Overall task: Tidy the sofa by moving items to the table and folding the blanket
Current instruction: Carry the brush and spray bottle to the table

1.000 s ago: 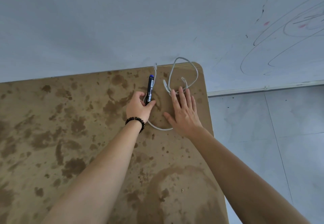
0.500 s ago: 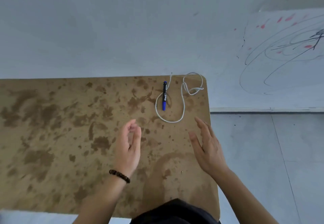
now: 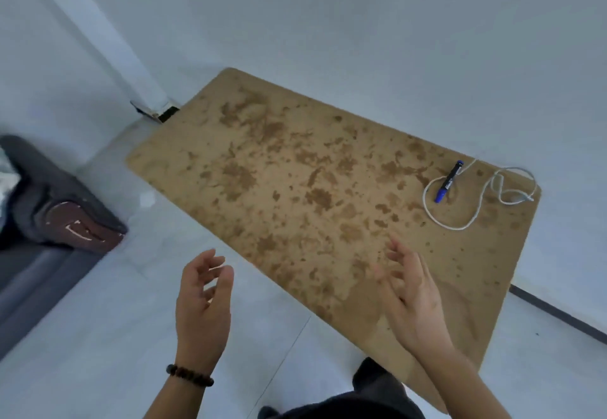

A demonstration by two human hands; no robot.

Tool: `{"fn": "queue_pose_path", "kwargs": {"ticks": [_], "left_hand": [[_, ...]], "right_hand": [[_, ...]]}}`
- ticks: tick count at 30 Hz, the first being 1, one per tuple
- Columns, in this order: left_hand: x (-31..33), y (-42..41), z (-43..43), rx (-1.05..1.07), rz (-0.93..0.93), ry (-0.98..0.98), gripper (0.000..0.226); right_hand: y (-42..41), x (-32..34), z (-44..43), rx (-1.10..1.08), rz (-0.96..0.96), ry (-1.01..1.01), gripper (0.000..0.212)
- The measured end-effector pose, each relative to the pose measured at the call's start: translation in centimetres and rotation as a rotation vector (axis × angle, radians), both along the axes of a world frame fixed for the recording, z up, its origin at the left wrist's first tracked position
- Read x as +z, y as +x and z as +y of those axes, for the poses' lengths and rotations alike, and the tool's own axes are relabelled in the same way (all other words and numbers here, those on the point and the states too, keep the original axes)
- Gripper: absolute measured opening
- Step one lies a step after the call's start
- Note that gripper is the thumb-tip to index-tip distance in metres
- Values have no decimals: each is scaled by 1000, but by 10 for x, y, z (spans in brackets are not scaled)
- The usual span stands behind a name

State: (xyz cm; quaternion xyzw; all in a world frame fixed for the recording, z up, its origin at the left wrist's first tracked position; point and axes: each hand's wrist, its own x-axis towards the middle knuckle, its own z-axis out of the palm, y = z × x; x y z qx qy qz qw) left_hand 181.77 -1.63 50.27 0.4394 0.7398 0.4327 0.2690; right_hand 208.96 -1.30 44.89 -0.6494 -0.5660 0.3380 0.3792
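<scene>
A blue marker pen (image 3: 448,181) lies on the far right end of the stained brown table (image 3: 295,188), inside a loop of white cable (image 3: 473,198). My left hand (image 3: 203,303) hovers over the floor in front of the table, fingers loosely curled, holding nothing. My right hand (image 3: 410,290) hangs over the table's near edge with fingers spread and relaxed, also holding nothing. Both hands are well short of the pen and cable. The dark grey sofa (image 3: 39,221) shows at the left edge, with a worn brown armrest end.
A pale tiled floor (image 3: 98,320) lies between sofa and table. White walls stand behind the table, with a corner column (image 3: 108,41) at the back left. A dark baseboard (image 3: 558,313) runs at the right. My dark trousers (image 3: 361,399) fill the bottom.
Both hands left the pen and cable and drew back toward me. The view has swung left, so the table now runs diagonally and the sofa has come into sight.
</scene>
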Motion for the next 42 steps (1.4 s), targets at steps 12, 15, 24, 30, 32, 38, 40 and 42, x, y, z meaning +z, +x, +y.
{"fn": "queue_pose_path", "kwargs": {"ticks": [12, 15, 24, 30, 32, 38, 40, 42], "left_hand": [[17, -292, -230, 555, -43, 204, 29], [17, -344, -283, 730, -100, 213, 30], [-6, -491, -313, 954, -260, 227, 28], [-35, -630, -276, 1022, -343, 139, 27], [-33, -685, -258, 1043, -358, 118, 26], [16, -823, -208, 1035, -191, 54, 28], [28, -864, -197, 1061, -104, 46, 30], [32, -901, -189, 1094, -53, 48, 32]], "right_hand": [[-345, 35, -61, 514, 68, 111, 58], [-431, 39, -83, 678, 79, 93, 59], [-632, 25, -95, 950, 86, 34, 63], [-773, -28, -49, 1008, 89, -125, 50], [-831, -36, -24, 1053, 77, -161, 47], [-998, -4, 32, 1200, 27, -147, 50], [-1053, 10, 44, 1247, 0, -133, 52], [-1103, 19, 53, 1286, -11, -123, 55]]}}
